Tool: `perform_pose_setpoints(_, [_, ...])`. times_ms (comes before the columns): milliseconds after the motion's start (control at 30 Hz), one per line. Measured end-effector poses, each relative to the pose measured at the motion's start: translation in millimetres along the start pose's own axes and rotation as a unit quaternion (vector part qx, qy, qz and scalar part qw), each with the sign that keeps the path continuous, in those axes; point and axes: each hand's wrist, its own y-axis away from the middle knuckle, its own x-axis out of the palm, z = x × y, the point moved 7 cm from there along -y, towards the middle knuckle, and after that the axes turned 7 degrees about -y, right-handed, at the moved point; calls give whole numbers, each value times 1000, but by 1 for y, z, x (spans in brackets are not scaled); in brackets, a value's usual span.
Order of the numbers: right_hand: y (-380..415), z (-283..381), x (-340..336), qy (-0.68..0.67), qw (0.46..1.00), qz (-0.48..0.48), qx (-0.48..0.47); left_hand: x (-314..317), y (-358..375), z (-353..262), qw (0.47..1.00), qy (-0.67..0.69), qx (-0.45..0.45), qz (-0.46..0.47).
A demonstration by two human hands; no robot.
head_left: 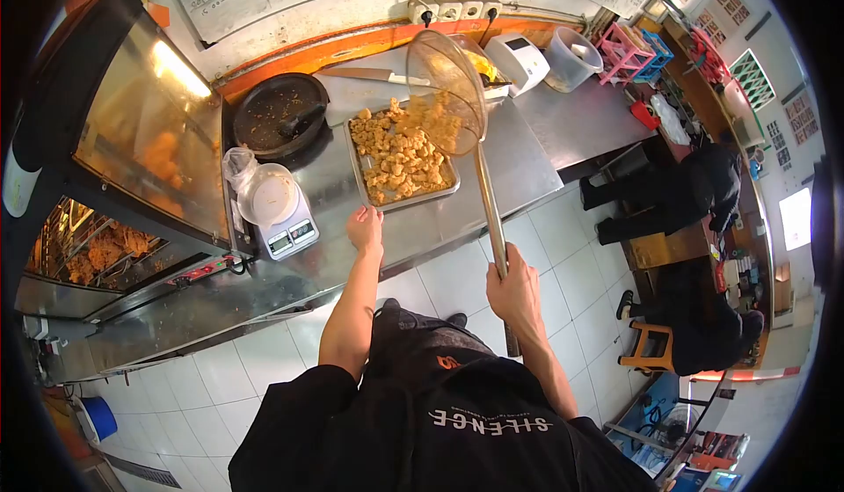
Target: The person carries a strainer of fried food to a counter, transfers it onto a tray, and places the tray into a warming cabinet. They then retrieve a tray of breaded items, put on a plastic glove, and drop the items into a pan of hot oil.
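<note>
My right hand [514,288] is wrapped round the long metal handle of a wire mesh skimmer [489,202]. Its round basket is tilted over a metal tray [407,201], with small golden fried pieces against the mesh. More fried chicken pieces [396,160] are heaped across the tray. At the tray's near left corner is my left hand [365,226], fingers curled and fingertips right at the rim. Left of it stands a white digital scale [294,233] with a round bowl [268,197] on top. Behind the scale sits a dark stone mortar [280,114] with a pestle in it.
A lit display warmer [145,131] with fried food stands at the left. A knife [365,74] lies on a cutting board behind the tray. A white device [517,64] and a clear bucket [571,58] stand at the back right. Two people [677,189] are at the right, near an orange stool [649,348].
</note>
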Motion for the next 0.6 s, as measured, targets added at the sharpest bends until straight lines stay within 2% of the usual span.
perform_pose_setpoints(100, [-1, 7, 3, 5, 1000, 4, 1, 1, -8, 12, 999, 32, -23, -3])
perform_pose_setpoints(367, [15, 8, 3, 2, 1000, -5, 7, -3, 5, -7, 998, 18, -61, 15])
perform_pose_setpoints(600, [14, 11, -3, -74, 997, 7, 32, -13, -1, -2, 997, 30, -65, -12])
